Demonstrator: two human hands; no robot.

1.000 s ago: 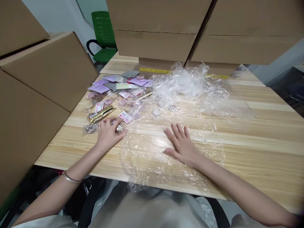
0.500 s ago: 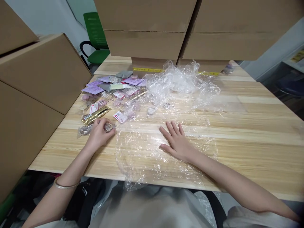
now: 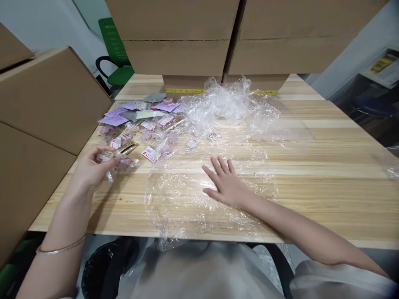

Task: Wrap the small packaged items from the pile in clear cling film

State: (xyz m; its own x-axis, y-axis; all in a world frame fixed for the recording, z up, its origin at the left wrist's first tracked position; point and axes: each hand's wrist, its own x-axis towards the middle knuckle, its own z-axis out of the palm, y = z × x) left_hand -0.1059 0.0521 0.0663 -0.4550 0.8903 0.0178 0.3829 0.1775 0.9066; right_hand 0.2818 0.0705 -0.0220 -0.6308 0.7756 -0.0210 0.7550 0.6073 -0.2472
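Between the thumb and fingers of my left hand [image 3: 93, 168] is a small clear plastic packet [image 3: 126, 162] with pinkish and brownish contents, raised a little above the table; what exactly is inside I cannot make out. Just behind it lie a gold packet [image 3: 128, 147] and a white label card with red print [image 3: 116, 143]. Another such label card [image 3: 151, 154] rests to the right of that hand. My right hand [image 3: 227, 187] lies flat with fingers spread on a sheet of clear plastic film [image 3: 187, 195], which covers the middle of the wooden table [image 3: 327, 199].
Purple packets [image 3: 114, 117] and grey ones are heaped at the back left. Crumpled clear plastic [image 3: 230, 101] sits behind my right hand. Large cardboard boxes [image 3: 174, 56] stand at the back, and another box [image 3: 46, 99] borders the left. A black-lined bin [image 3: 99, 265] is below the front edge.
My left hand has picked the clear packet up off the table and drawn it left and toward me. The right hand stays flat on the film. The view has shifted slightly.
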